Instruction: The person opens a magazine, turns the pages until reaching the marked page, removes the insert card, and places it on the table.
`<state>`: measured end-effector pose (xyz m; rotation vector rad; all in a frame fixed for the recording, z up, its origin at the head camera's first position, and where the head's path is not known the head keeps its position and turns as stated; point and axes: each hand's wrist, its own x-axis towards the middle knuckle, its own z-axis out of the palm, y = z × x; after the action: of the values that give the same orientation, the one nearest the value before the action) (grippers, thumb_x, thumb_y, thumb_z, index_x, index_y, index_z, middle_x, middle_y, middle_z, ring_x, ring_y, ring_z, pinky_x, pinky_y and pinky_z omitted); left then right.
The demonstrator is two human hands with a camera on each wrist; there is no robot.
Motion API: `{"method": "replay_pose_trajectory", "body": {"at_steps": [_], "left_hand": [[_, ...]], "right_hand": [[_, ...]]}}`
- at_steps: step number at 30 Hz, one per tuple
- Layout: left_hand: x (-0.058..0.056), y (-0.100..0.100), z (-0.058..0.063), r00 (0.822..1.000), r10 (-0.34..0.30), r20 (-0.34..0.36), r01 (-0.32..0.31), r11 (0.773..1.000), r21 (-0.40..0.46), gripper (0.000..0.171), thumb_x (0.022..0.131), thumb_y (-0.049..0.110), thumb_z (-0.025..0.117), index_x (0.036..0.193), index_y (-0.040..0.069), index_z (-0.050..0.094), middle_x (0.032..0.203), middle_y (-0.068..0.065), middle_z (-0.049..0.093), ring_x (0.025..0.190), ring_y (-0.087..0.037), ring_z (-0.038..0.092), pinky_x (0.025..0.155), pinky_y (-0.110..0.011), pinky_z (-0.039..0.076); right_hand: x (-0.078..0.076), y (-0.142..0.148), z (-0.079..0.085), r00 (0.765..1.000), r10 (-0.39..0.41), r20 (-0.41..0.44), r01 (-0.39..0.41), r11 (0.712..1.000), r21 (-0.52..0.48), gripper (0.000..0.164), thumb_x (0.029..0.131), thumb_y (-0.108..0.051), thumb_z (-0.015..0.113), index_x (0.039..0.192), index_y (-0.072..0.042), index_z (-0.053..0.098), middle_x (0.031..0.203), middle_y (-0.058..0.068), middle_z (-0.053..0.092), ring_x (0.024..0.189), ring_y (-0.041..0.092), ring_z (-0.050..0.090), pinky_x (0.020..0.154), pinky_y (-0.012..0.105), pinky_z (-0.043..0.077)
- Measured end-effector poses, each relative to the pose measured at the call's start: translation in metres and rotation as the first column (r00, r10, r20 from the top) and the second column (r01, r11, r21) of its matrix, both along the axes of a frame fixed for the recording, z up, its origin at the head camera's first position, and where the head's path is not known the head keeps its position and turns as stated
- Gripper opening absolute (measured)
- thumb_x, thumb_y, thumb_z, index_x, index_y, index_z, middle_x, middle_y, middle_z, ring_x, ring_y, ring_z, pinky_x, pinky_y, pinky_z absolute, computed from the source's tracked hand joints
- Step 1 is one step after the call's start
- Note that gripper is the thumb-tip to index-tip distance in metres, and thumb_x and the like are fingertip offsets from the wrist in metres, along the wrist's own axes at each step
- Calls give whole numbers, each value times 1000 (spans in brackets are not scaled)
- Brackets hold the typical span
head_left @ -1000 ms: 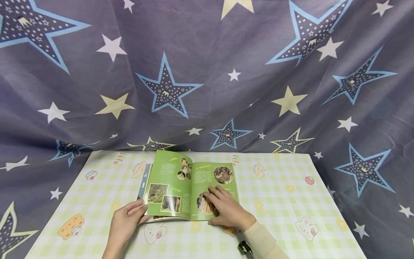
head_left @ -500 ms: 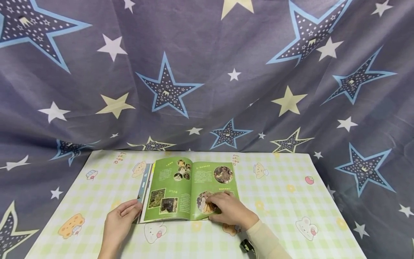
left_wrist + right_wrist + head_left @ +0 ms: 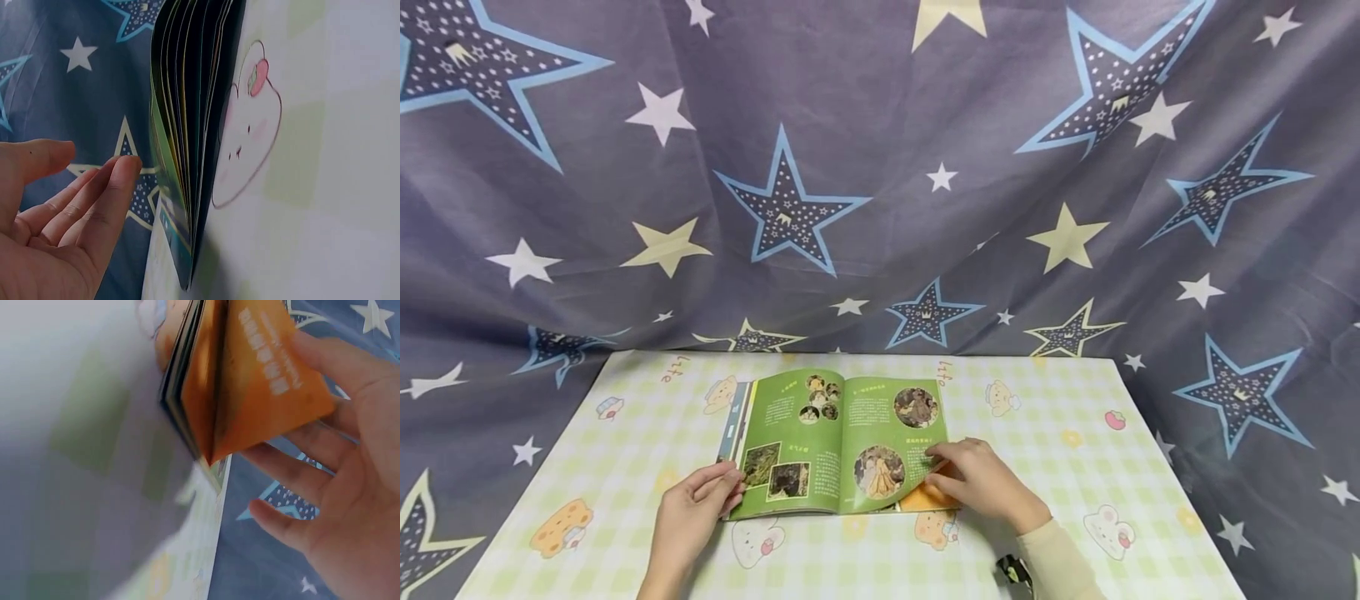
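Note:
An open book (image 3: 883,400) lies on the table with green pages full of photos and text. My right hand (image 3: 988,483) pinches the lower right corner of its right-hand page (image 3: 928,417) and lifts it, so the corner curls up. Beneath it shows an orange page. From the right wrist view, the lifted orange page side (image 3: 265,375) sits between thumb and fingers. My left hand (image 3: 696,508) is at the lower left edge of the book, fingers loosely bent. In the left wrist view, its thumb and fingertips (image 3: 128,169) stand apart, beside the book's page edges (image 3: 181,94).
The table (image 3: 1075,525) wears a green-and-white checked cover with cartoon prints. A dark curtain (image 3: 880,167) with stars hangs behind and at both sides. A small black object (image 3: 1013,571) shows at the right wrist.
The left-hand page has settled flat to the left. My right hand has moved right, raising the right page's corner and exposing orange beneath. The left hand shifted slightly at the book's edge.

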<state>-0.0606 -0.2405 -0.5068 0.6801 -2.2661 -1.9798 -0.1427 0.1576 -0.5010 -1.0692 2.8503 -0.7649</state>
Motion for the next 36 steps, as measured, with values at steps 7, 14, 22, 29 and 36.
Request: {"method": "replay_pose_trajectory", "body": {"at_steps": [7,14,22,29,36], "left_hand": [[-7,16,3,998,-39,-57,43,997,67,32,98,9,67,124,-9,63,108,-20,72,91,-21,73,81,-28,60],[-17,43,6,985,-133,-112,144,985,94,28,97,3,65,121,-10,64,104,-22,72,87,-23,73,78,-30,61],[-25,69,8,967,-202,-152,223,966,133,28,96,4,67,120,-11,65,102,-23,72,88,-30,73,77,-32,61],[-30,88,7,946,-277,-171,308,931,197,37,94,8,72,123,-14,62,106,-26,70,95,-38,71,79,-31,61],[-31,101,8,941,-295,-165,325,922,210,37,92,7,73,121,-13,63,103,-24,71,87,-30,73,77,-32,61]], "right_hand": [[-2,-2,-9,983,-158,-89,143,977,-159,51,89,-30,79,129,-3,64,111,5,61,95,21,60,83,34,56],[-3,-25,-10,967,-238,-90,200,931,-306,65,85,-26,83,139,-3,54,98,9,56,82,22,59,71,28,57],[0,-50,-7,985,-165,-55,140,941,-307,55,91,-23,77,137,-3,54,115,7,66,104,19,65,86,34,59],[7,-68,-3,997,28,-69,-49,945,-325,39,100,-8,62,139,-6,54,132,4,62,122,17,58,100,37,52],[8,-83,2,993,97,-70,-114,940,-322,40,102,-3,56,141,-5,52,137,6,60,125,18,56,102,35,51]]}}
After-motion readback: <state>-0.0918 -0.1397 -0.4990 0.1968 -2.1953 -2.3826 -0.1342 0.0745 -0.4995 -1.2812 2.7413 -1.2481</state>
